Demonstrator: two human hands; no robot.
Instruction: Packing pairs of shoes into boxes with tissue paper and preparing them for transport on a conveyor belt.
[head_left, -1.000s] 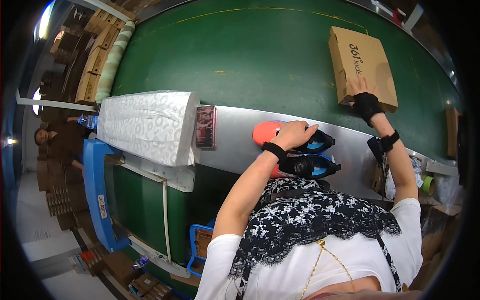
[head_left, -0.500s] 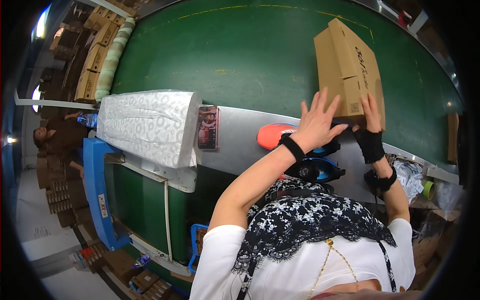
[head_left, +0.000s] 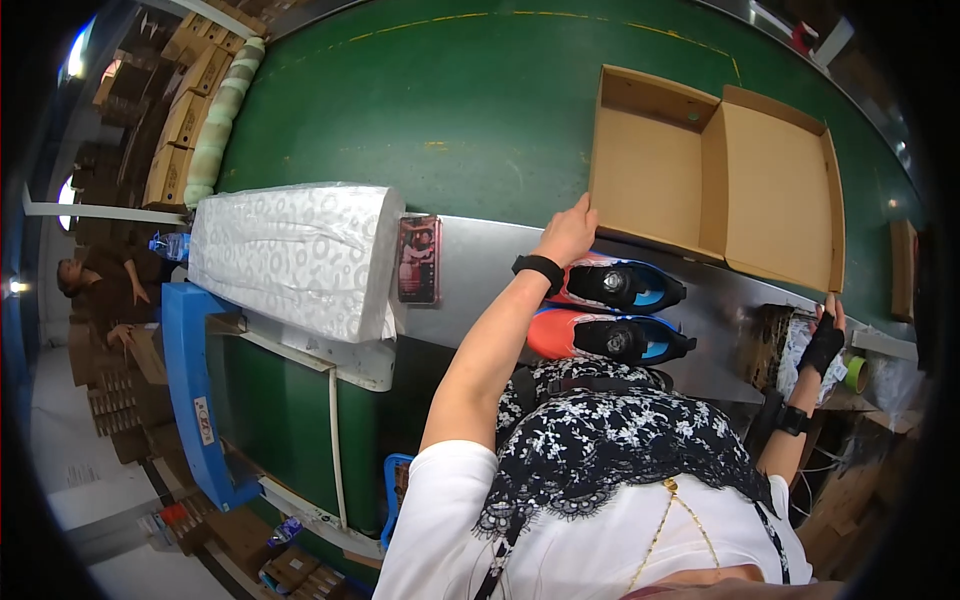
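Observation:
A brown cardboard shoe box (head_left: 650,175) lies with its hinged lid (head_left: 780,190) folded out to the right, its bare inside facing up. My left hand (head_left: 570,232) grips the box's near left corner, the fingers along the outer wall. At the lid's near right corner, my right hand (head_left: 826,340), in a black fingerless glove, pinches the edge with its fingertips. Between the box and my body sit two orange and blue shoes with black openings, one shoe (head_left: 620,283) beyond the other shoe (head_left: 610,337). Neither hand holds them, though my left wrist is close to the farther one.
Left of the shoes are a phone (head_left: 419,260) and a plastic-wrapped stack of patterned paper (head_left: 295,260). The green belt (head_left: 450,110) runs beyond the metal ledge (head_left: 470,265). Crumpled paper (head_left: 800,350) and a green tape roll (head_left: 856,375) lie at right. Another person (head_left: 115,285) is far left.
The closed box has been opened, its lid swung out to the right. My left hand moved left to the box's corner; my right hand moved right and nearer with the lid.

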